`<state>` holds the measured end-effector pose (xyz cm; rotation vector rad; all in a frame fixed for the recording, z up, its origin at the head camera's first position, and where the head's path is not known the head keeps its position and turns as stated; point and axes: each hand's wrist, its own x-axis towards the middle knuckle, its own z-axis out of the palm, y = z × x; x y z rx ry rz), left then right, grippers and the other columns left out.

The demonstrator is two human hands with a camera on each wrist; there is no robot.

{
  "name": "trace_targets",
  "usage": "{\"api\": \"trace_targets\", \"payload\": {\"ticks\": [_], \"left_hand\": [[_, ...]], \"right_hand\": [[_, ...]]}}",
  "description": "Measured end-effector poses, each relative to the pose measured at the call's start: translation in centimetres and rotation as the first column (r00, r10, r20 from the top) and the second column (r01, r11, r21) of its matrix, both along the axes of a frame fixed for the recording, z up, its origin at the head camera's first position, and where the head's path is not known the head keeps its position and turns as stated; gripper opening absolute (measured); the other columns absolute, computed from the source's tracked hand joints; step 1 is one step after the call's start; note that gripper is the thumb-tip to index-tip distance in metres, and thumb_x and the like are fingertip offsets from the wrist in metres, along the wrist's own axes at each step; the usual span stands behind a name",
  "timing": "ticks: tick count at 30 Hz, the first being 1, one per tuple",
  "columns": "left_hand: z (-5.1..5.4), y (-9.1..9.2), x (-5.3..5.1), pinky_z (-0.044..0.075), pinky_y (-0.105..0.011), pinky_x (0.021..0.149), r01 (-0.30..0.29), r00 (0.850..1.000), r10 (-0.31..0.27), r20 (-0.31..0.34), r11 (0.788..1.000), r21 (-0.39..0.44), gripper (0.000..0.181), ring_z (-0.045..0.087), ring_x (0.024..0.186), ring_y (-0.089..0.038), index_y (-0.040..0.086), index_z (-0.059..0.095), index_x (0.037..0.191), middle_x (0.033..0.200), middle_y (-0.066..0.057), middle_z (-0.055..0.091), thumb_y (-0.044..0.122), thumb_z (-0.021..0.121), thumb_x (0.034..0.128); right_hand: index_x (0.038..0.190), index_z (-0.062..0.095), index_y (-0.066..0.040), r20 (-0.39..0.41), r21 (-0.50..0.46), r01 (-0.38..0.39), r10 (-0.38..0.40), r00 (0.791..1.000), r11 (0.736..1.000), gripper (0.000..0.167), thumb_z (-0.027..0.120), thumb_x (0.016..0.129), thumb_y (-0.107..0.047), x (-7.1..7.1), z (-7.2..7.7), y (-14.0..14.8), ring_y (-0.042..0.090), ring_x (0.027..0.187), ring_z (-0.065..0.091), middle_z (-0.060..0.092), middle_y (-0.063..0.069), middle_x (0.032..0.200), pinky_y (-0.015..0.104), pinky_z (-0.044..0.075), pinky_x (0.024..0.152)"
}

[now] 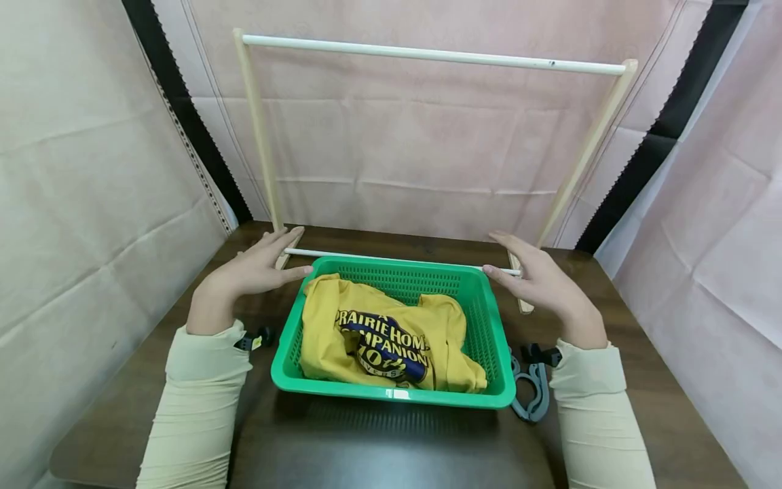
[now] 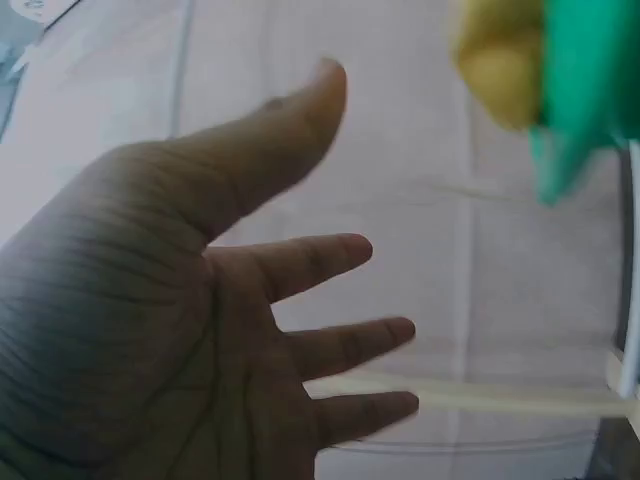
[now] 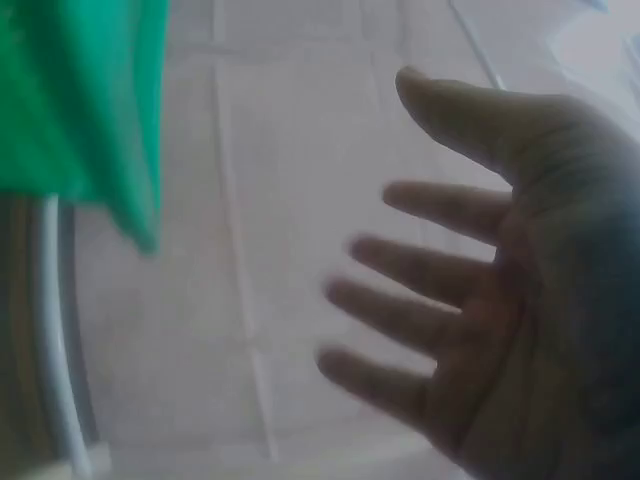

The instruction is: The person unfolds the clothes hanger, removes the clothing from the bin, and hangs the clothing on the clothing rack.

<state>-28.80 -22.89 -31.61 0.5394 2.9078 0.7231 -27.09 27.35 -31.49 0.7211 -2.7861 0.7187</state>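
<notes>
A green plastic basket stands on the dark table, with a crumpled yellow T-shirt inside that bears a dark blue printed design. My left hand hovers by the basket's far left corner, fingers spread and straight. In the left wrist view its palm faces the camera, apart from the basket and a bit of yellow cloth. Off the basket's right side is my right hand, fingers extended and holding nothing. The right wrist view shows that hand apart from the basket's green wall.
Behind the basket rises a rack with a white top bar, cream posts and a low white rod near the table. Grey-blue clips lie right of the basket, beside the right sleeve. Pale fabric walls enclose the table.
</notes>
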Motion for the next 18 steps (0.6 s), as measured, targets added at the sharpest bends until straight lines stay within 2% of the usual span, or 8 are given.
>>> {"api": "trace_targets", "payload": {"ticks": [3,5,6,7,8,11,14,18], "left_hand": [[-1.0,-0.7,-1.0,0.011,-0.07,0.113,0.041,0.999,-0.042,0.022,0.997,0.059,0.088,0.006,0.152,-0.041,0.027,0.009,0.163,0.168,-0.009,0.005,0.061,0.055,0.0968],[-1.5,-1.2,-1.6,0.017,-0.064,0.116,0.083,0.995,-0.09,0.048,0.988,0.129,0.085,0.009,0.152,-0.038,0.024,0.009,0.163,0.169,-0.004,0.001,0.055,0.056,0.0991],[-1.8,-1.4,-1.9,0.018,-0.063,0.116,0.1,0.991,-0.113,0.07,0.981,0.164,0.084,0.01,0.152,-0.037,0.023,0.009,0.163,0.168,-0.001,-0.002,0.053,0.056,0.1002],[-2.2,-1.5,-2.1,0.019,-0.062,0.116,0.116,0.986,-0.136,0.092,0.973,0.2,0.083,0.01,0.152,-0.036,0.021,0.009,0.163,0.168,0.001,-0.006,0.05,0.056,0.1011],[-2.5,-1.6,-2.3,0.02,-0.062,0.116,0.12,0.982,-0.15,0.116,0.966,0.228,0.081,0.01,0.152,-0.036,0.021,0.01,0.163,0.168,0.001,-0.006,0.049,0.056,0.1015],[-3.4,-1.7,-3.0,0.022,-0.062,0.115,0.12,0.97,-0.173,0.173,0.953,0.277,0.08,0.011,0.152,-0.037,0.021,0.012,0.163,0.168,-0.005,0.003,0.049,0.056,0.1016],[-4.4,-1.4,-3.7,0.025,-0.063,0.114,0.113,0.969,-0.166,0.183,0.956,0.269,0.08,0.017,0.151,-0.037,0.023,0.016,0.162,0.166,-0.011,0.019,0.053,0.056,0.1001],[-5.6,-1.1,-4.4,0.027,-0.061,0.114,0.138,0.968,-0.184,0.172,0.958,0.253,0.079,0.021,0.149,-0.038,0.017,0.02,0.162,0.164,-0.014,0.023,0.054,0.054,0.1004]], "right_hand": [[0.145,0.054,-0.018,0.041,-0.014,0.003,-0.003,0.999,1.0,0.05,0.058,0.102,-0.043,0.3,-0.5,1.5,0.028,0.113,0.062,0.058,0.009,0.141,0.051,0.051,0.09],[0.138,0.06,-0.016,0.087,-0.008,0.008,-0.007,0.996,1.0,0.046,0.058,0.102,-0.043,0.3,-0.7,2.5,0.026,0.104,0.065,0.065,0.008,0.131,0.048,0.053,0.084],[0.136,0.062,-0.015,0.105,-0.005,0.005,-0.005,0.994,1.0,0.044,0.058,0.102,-0.043,0.3,-0.9,3.0,0.025,0.102,0.066,0.067,0.008,0.127,0.047,0.054,0.083],[0.134,0.064,-0.013,0.125,-0.008,0.009,-0.008,0.992,1.0,0.043,0.058,0.102,-0.042,0.4,-1.2,3.6,0.026,0.113,0.064,0.068,0.007,0.125,0.05,0.052,0.089],[0.132,0.065,-0.012,0.141,-0.005,0.015,-0.014,0.99,1.0,0.042,0.058,0.102,-0.041,0.4,-1.6,4.2,0.025,0.112,0.064,0.069,0.006,0.122,0.05,0.052,0.089],[0.128,0.067,-0.009,0.204,-0.01,0.029,-0.026,0.979,1.0,0.04,0.061,0.102,-0.038,0.5,-3.1,6.3,0.023,0.103,0.068,0.072,0.006,0.116,0.046,0.055,0.085],[0.126,0.068,-0.006,0.306,-0.03,0.06,-0.048,0.951,0.998,0.041,0.063,0.1,-0.038,0.9,-4.7,8.3,0.023,0.095,0.07,0.072,0.009,0.112,0.041,0.057,0.079],[0.121,0.068,-0.001,0.438,-0.056,0.112,-0.076,0.896,0.992,0.042,0.067,0.098,-0.037,1.7,-6.6,10.1,0.028,0.089,0.071,0.071,0.013,0.108,0.039,0.059,0.075]]}}
